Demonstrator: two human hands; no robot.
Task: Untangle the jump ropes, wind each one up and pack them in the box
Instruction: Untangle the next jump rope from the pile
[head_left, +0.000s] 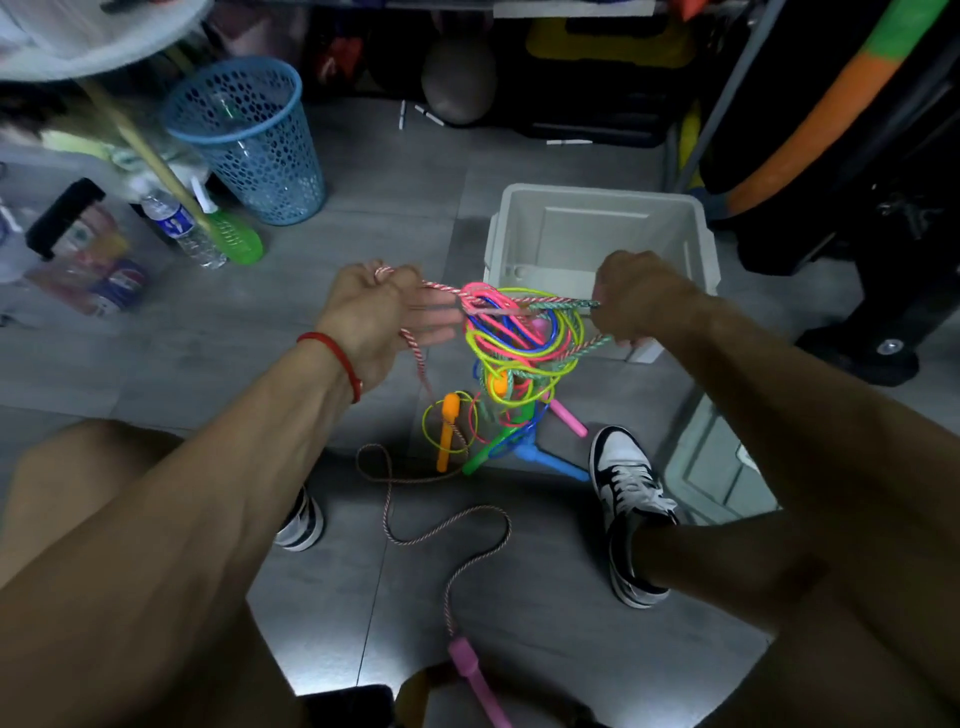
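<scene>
Surroundings: blue mesh wastebasket (249, 140) is standing back-left on the grey tile floor (363, 208), w/ a water bottle (179, 226) and a green spray bottle (234, 234) lying just beside it. Blurry packaged clutter (88, 254) is sitting far left. Dark ball (457, 78) and black/yellow cases are sitting under the shelving at the back. Orange/green foam tube (826, 104) is leaning at right. A second translucent bin (711, 457) is sitting by the right foot. Black/white sneakers (631, 509) are planted either side of the rope on the floor. Nothing is blocking the box mouth except the tangle hanging in front of its near wall.

Ropes: tangle of jump ropes (519, 343) is hanging between both hands, above the floor, just in front of the box. Neon yellow-green, pink and blue plastic cords are looping together w/ a teal braided one. Orange handle (449, 431), green, blue and pink handles are dangling at the bottom, some touching the floor. Red/white braided rope (447, 525) is running taut from left hand through the knot, its tail snaking across the floor to a pink handle (470, 670) near the bottom edge.

Hands: left hand (374, 317) is pinching the red/white rope btw thumb and curled fingers, lower fingers extended; red band on the wrist. Right hand (639, 301) is curled tight on the teal braided strand.

Box: white plastic box (701, 234) is standing open behind the tangle, interior is looking bare, no rope inside.
</scene>
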